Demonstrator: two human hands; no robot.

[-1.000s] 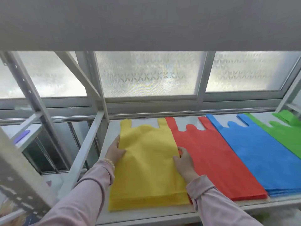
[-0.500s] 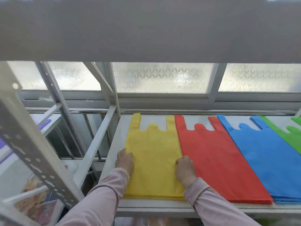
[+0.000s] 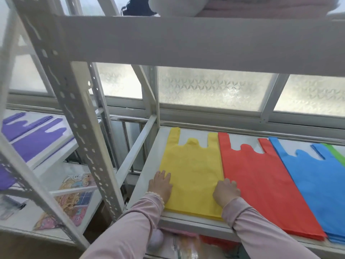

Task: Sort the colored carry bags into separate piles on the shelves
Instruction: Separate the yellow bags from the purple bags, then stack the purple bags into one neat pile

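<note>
A: Since each colour needs its own spot, the shelf [image 3: 186, 222] holds yellow bags [image 3: 194, 171] at the left, with red bags [image 3: 261, 184] just beside.
B: Why the hands?
A: To square the yellow bags, I think. The left hand [image 3: 160, 186] lies flat on their edge. The right hand [image 3: 226, 192] bends its fingers [image 3: 226, 184], grip unclear.

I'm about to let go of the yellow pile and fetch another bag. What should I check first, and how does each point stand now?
1. Yellow pile lies flat on the shelf: ok.
2. Its front edge sits inside the shelf's front rim: ok.
3. It and the red pile lie side by side, colours unmixed: ok.
4. Left hand rests flat on the pile, free to lift: ok.
5. Right hand holds no bag edge: cannot tell, its fingers look bent.
6. Green pile tidy: cannot tell, mostly out of frame.
</note>
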